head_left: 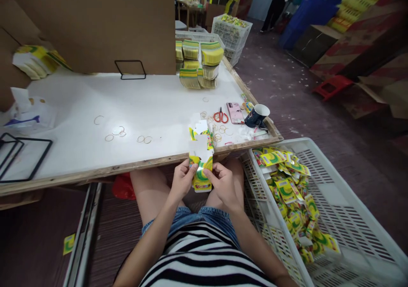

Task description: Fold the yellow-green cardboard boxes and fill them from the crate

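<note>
Flapped card carton; slatted plastic crate

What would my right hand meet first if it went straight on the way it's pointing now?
The yellow-green packaging, which your right hand is touching; beyond that, probably your left hand, though depth is hard to judge.
</note>
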The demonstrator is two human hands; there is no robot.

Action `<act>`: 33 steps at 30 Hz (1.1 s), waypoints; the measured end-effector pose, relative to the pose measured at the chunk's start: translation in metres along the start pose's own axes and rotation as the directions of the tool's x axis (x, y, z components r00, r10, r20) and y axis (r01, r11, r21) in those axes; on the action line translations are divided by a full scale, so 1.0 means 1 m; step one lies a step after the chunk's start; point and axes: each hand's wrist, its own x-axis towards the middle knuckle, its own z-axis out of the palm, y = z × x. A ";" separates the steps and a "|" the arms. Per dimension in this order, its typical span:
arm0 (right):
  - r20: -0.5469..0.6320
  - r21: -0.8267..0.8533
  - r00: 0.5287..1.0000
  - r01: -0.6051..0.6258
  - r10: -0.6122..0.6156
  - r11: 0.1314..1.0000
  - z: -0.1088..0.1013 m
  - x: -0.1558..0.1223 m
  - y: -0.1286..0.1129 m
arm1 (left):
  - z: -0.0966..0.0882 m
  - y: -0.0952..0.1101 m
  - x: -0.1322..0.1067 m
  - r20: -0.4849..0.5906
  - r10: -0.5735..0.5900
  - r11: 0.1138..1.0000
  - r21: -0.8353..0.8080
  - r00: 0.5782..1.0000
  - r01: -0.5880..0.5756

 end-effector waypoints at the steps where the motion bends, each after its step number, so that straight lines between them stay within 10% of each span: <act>1: -0.021 -0.019 1.000 0.005 -0.005 1.000 0.002 -0.001 0.001 | 0.001 0.000 -0.001 -0.020 0.009 1.000 0.028 1.000 -0.009; 7: -0.112 -0.090 0.990 0.076 -0.086 0.993 -0.002 0.002 0.005 | -0.002 0.002 -0.010 -0.051 0.116 0.979 0.175 0.992 -0.105; 19: 0.263 0.022 0.953 0.153 -0.153 0.988 -0.032 -0.002 -0.007 | -0.017 0.024 -0.027 0.352 -0.039 0.996 -0.066 0.935 0.066; 33: 0.340 -0.176 0.923 0.249 -0.178 0.952 -0.038 0.003 -0.017 | -0.014 0.022 -0.033 0.399 -0.093 0.985 -0.096 0.912 0.143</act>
